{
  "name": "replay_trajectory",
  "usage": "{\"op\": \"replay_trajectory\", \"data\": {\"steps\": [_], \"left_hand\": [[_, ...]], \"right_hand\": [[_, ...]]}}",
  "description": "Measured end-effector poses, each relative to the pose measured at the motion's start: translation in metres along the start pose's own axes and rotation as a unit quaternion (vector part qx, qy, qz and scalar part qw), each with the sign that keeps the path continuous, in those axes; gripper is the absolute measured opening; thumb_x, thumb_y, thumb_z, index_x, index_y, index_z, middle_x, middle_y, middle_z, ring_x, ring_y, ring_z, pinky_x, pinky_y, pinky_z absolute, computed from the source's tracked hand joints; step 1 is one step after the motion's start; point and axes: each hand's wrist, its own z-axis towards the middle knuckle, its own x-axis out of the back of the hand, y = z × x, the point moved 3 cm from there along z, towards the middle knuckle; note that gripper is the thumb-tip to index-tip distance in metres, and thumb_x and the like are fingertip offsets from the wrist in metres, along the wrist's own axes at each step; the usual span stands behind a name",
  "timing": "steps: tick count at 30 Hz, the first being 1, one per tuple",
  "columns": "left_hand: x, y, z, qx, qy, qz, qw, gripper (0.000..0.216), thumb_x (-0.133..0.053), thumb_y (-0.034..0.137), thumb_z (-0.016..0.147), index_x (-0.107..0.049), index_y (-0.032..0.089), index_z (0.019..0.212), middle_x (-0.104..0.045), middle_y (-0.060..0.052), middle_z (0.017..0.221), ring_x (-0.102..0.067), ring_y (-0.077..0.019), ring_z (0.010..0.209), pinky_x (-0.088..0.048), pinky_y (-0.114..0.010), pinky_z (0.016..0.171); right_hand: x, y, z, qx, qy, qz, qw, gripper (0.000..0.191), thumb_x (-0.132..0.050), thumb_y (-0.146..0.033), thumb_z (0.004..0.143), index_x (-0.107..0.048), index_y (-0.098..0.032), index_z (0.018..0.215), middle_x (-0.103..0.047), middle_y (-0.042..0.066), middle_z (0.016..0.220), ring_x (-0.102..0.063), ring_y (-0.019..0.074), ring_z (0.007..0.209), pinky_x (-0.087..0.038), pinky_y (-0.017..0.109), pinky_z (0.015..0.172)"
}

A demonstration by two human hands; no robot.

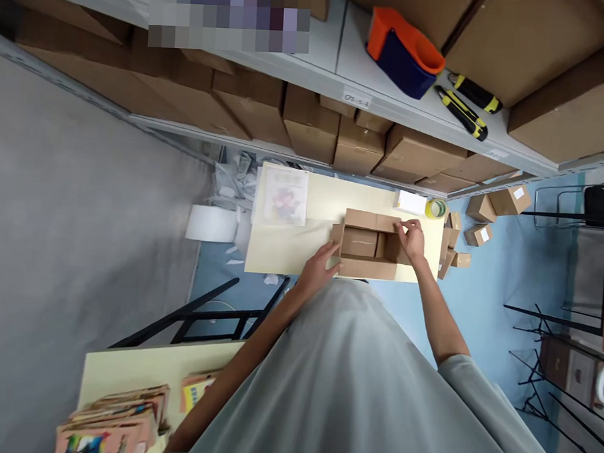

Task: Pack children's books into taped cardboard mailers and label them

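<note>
open rectangular brown cardboard box [360,243] sits on the pale yellow rectangular table [281,249], toward its right end, mouth up, long axis running left-right, roughly parallel to the table's long edge. the person's right hand [413,242] pinches the box near its far right corner; left hand [316,271] lies spread against the left end, can't tell if it's gripping or only touching.

Grey-grn top [345,388] w/ short slvs [470,377]
</note>
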Motion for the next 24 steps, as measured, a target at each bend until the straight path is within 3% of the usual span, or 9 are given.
{"op": "replay_trajectory", "data": {"steps": [3, 6, 9, 11, 13, 18, 21, 24], "left_hand": [[0.033, -0.015, -0.002, 0.022, 0.049, -0.071, 0.996, 0.067, -0.068, 0.043, 0.097, -0.050, 0.029, 0.160, -0.060, -0.009, 0.160, -0.060, -0.0289, 0.145, -0.057, -0.044, 0.114], [0.076, -0.050, 0.004, 0.071, 0.118, -0.094, 0.986, 0.058, -0.065, 0.045, 0.097, -0.058, 0.025, 0.151, -0.066, -0.013, 0.152, -0.065, -0.0294, 0.138, -0.060, -0.044, 0.107], [0.120, -0.096, 0.021, 0.126, 0.178, -0.074, 0.973, 0.052, -0.067, 0.043, 0.094, -0.064, 0.020, 0.141, -0.069, -0.016, 0.146, -0.068, -0.0307, 0.131, -0.062, -0.044, 0.102], [0.143, -0.124, 0.037, 0.158, 0.194, -0.054, 0.967, 0.050, -0.069, 0.039, 0.092, -0.065, 0.019, 0.138, -0.069, -0.018, 0.144, -0.070, -0.0311, 0.125, -0.062, -0.044, 0.100], [0.160, -0.147, 0.054, 0.186, 0.193, -0.035, 0.963, 0.048, -0.069, 0.036, 0.092, -0.066, 0.017, 0.136, -0.070, -0.018, 0.142, -0.072, -0.0312, 0.120, -0.061, -0.046, 0.102], [0.167, -0.177, 0.088, 0.219, 0.159, -0.020, 0.963, 0.045, -0.070, 0.028, 0.089, -0.068, 0.016, 0.132, -0.069, -0.018, 0.140, -0.074, -0.0299, 0.113, -0.056, -0.048, 0.109], [0.162, -0.187, 0.096, 0.230, 0.154, -0.044, 0.960, 0.048, -0.075, 0.026, 0.083, -0.070, 0.017, 0.130, -0.063, -0.017, 0.143, -0.072, -0.0288, 0.114, -0.056, -0.045, 0.110], [0.159, -0.193, 0.096, 0.247, 0.147, -0.085, 0.954, 0.048, -0.074, 0.028, 0.085, -0.070, 0.019, 0.131, -0.061, -0.017, 0.145, -0.070, -0.0293, 0.118, -0.057, -0.044, 0.108]], "right_hand": [[0.011, -0.046, 0.002, 0.030, 0.036, -0.018, 0.999, 0.058, -0.043, -0.058, 0.108, -0.082, -0.016, 0.109, -0.067, 0.016, 0.118, -0.064, 0.0220, 0.075, -0.055, 0.041, 0.082], [0.001, -0.112, 0.006, 0.091, 0.037, 0.004, 0.995, 0.051, -0.044, -0.050, 0.110, -0.082, -0.016, 0.108, -0.070, 0.016, 0.113, -0.068, 0.0286, 0.097, -0.056, 0.042, 0.090], [-0.042, -0.180, 0.012, 0.127, -0.052, 0.055, 0.989, 0.042, -0.045, -0.042, 0.111, -0.078, -0.018, 0.116, -0.074, 0.015, 0.115, -0.071, 0.0267, 0.100, -0.056, 0.040, 0.095], [-0.085, -0.216, 0.018, 0.113, -0.137, 0.071, 0.982, 0.035, -0.052, -0.040, 0.109, -0.075, -0.019, 0.123, -0.076, 0.013, 0.119, -0.074, 0.0249, 0.097, -0.056, 0.038, 0.097], [-0.130, -0.241, 0.026, 0.075, -0.197, 0.070, 0.975, 0.031, -0.059, -0.040, 0.106, -0.073, -0.020, 0.126, -0.077, 0.013, 0.124, -0.074, 0.0272, 0.107, -0.055, 0.039, 0.101], [-0.219, -0.252, 0.044, -0.115, -0.244, 0.089, 0.959, 0.035, -0.073, -0.039, 0.096, -0.069, -0.017, 0.123, -0.077, 0.017, 0.123, -0.072, 0.0320, 0.118, -0.055, 0.042, 0.106], [-0.243, -0.248, 0.048, -0.167, -0.221, 0.130, 0.952, 0.035, -0.070, -0.038, 0.095, -0.068, -0.016, 0.122, -0.077, 0.015, 0.118, -0.073, 0.0296, 0.113, -0.057, 0.041, 0.103], [-0.254, -0.249, 0.049, -0.165, -0.207, 0.159, 0.951, 0.032, -0.067, -0.039, 0.095, -0.069, -0.017, 0.118, -0.077, 0.011, 0.109, -0.075, 0.0274, 0.103, -0.059, 0.039, 0.095]]}}
